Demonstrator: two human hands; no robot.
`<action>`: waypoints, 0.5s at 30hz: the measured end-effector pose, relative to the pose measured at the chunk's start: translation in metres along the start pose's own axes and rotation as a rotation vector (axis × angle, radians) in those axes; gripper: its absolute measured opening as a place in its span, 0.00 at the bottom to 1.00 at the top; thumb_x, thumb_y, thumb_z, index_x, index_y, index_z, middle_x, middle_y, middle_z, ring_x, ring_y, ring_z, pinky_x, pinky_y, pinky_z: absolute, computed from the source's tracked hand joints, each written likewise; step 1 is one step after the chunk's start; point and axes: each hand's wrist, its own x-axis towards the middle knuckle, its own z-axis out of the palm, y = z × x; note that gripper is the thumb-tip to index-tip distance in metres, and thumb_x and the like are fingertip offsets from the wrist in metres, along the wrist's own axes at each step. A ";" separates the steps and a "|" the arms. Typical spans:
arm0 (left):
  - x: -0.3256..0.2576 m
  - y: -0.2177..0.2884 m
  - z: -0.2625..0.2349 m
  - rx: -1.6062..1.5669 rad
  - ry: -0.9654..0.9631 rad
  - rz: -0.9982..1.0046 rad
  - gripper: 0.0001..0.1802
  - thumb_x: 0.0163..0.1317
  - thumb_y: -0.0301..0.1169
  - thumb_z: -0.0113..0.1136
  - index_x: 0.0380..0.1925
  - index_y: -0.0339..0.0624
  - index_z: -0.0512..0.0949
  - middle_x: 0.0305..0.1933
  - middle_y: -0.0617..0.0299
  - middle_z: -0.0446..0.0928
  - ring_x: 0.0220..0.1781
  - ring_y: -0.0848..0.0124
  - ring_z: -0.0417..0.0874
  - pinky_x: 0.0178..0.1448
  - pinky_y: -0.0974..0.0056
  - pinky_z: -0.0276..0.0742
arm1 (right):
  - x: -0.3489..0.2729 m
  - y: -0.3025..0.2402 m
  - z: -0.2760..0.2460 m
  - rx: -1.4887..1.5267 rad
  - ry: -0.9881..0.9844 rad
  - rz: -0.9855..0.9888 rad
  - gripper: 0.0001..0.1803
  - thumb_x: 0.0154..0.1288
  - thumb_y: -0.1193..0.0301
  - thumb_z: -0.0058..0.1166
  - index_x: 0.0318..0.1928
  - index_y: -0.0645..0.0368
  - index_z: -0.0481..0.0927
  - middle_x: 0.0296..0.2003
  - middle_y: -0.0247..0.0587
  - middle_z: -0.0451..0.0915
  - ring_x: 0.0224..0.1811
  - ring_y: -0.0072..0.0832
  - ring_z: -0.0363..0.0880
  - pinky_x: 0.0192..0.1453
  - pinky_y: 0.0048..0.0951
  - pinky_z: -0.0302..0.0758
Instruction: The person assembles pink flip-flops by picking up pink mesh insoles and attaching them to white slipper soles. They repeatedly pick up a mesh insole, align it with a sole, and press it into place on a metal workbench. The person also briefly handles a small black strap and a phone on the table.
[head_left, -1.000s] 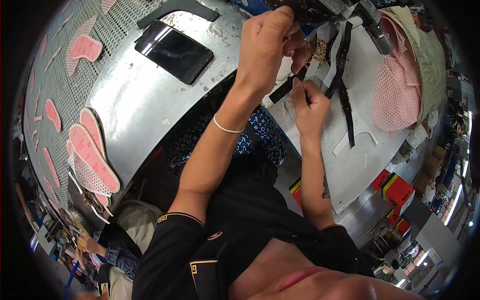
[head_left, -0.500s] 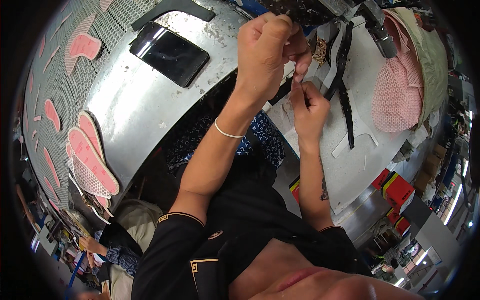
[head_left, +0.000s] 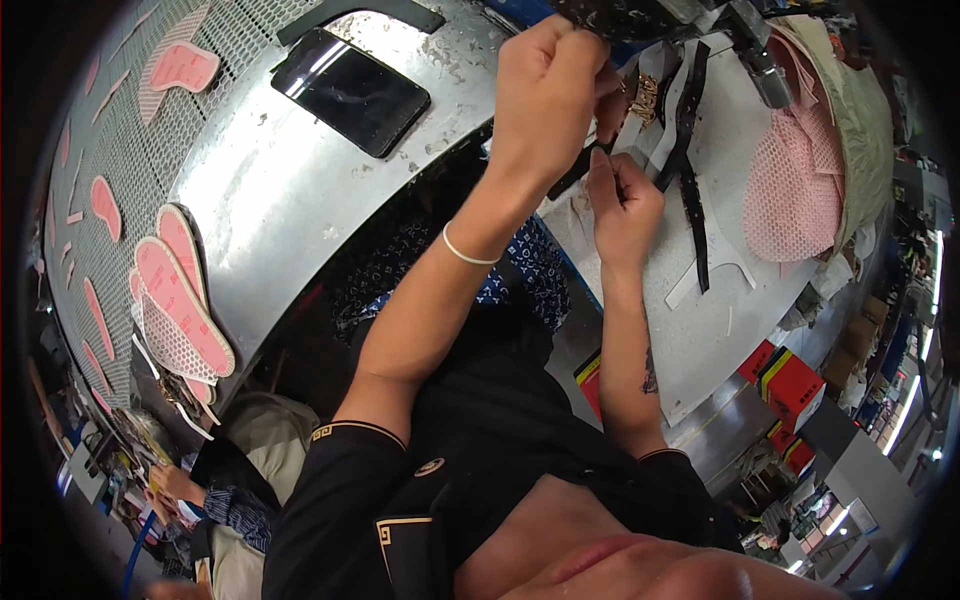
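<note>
My left hand [head_left: 548,98] is curled into a closed grip just below the dark machine head [head_left: 640,18]. Its fingertips are mostly turned away, so what it holds is hidden. Close below it, my right hand [head_left: 628,212] is closed in a pinch, thumb against bent fingers. A dark strip [head_left: 572,178] passes by the right thumb tip; whether the fingers grip it I cannot tell. Long black strips [head_left: 692,215] lie on the pale worktop [head_left: 740,230] to the right of my hands, beside a small tangled tan bundle [head_left: 645,98].
A black phone [head_left: 352,92] lies on the metal table [head_left: 240,190] at left. Pink insoles [head_left: 180,305] are stacked at its near end; others lie on a mesh surface [head_left: 135,170]. Pink perforated sheets [head_left: 795,190] and red boxes [head_left: 792,388] are at right. Another person's hand [head_left: 175,482] shows lower left.
My left hand has shifted slightly right and turned, hiding its fingertips more. The right hand stays nearly in place, its thumb tip now a little apart from the left fingers.
</note>
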 end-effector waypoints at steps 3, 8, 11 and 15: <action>0.002 -0.004 -0.009 0.420 0.065 0.223 0.19 0.63 0.34 0.50 0.16 0.33 0.68 0.11 0.61 0.64 0.13 0.74 0.65 0.18 0.67 0.60 | 0.001 -0.001 0.000 -0.024 -0.002 -0.012 0.12 0.61 0.69 0.58 0.24 0.63 0.77 0.11 0.37 0.66 0.15 0.18 0.60 0.20 0.25 0.59; 0.007 -0.001 -0.016 0.597 0.067 0.301 0.21 0.65 0.36 0.50 0.15 0.34 0.69 0.11 0.60 0.63 0.13 0.76 0.63 0.19 0.66 0.59 | 0.001 -0.002 -0.001 -0.047 -0.017 0.006 0.12 0.61 0.68 0.57 0.24 0.62 0.77 0.11 0.38 0.68 0.13 0.21 0.62 0.21 0.27 0.60; 0.009 -0.003 -0.020 0.529 0.009 0.276 0.22 0.67 0.37 0.48 0.16 0.36 0.70 0.13 0.65 0.67 0.15 0.78 0.68 0.20 0.71 0.61 | 0.000 -0.003 -0.001 -0.068 -0.032 0.007 0.12 0.62 0.68 0.57 0.24 0.62 0.77 0.12 0.40 0.69 0.13 0.24 0.64 0.22 0.28 0.62; 0.011 0.004 -0.016 0.340 0.083 0.229 0.17 0.62 0.32 0.51 0.16 0.34 0.72 0.11 0.63 0.68 0.14 0.77 0.67 0.21 0.70 0.63 | 0.001 -0.001 0.002 -0.032 -0.026 -0.029 0.12 0.62 0.68 0.56 0.24 0.62 0.77 0.12 0.40 0.69 0.13 0.25 0.64 0.22 0.27 0.63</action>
